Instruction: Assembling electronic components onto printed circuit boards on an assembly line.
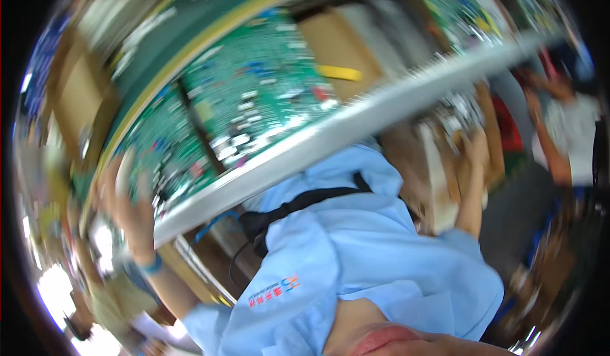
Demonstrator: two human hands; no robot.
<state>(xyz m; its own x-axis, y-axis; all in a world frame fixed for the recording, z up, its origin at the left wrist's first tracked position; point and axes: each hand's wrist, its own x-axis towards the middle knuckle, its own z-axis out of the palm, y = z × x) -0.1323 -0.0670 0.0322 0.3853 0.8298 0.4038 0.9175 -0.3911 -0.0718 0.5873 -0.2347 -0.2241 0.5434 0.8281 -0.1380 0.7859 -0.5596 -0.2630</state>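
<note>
My left hand, with a blue band on its wrist, is at the left end of the bench. Its fingers are spread apart, and nothing shows between them. It is nearest to a green circuit board; blur hides whether they touch. A larger green circuit board with white, blue and red parts lies to the right. My right hand reaches into or beside a brown cardboard box at my right side. Shiny silvery pieces are by its fingers, which motion smears, so any hold is unclear.
A pale metal rail forms the bench's front edge. Beyond the boards are a yellow strip on cardboard and a green surface. More boards stand far right. Other people are at left and right, one in a white shirt.
</note>
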